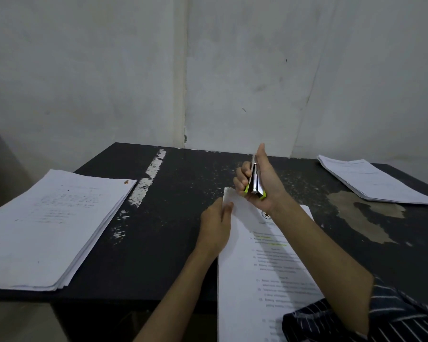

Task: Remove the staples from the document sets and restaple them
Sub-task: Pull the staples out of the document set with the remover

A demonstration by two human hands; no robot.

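Had right hand [269, 187] gripping stapler [255, 181], upright just above document set [255, 267] corner. Left hand [216, 225] pinched that corner on surface [183, 218]. Paper stacks sat left [47, 230] and far right [373, 180].

Black scuffed desk [183, 218], with white scrape marks [146, 183] left of centre and a tan worn patch [363, 218] at right, carries 3 paper lots: thick stack [47, 230] at left, thinner stack [373, 180] at far right, printed document set [257, 280] in front, overhanging the near edge.
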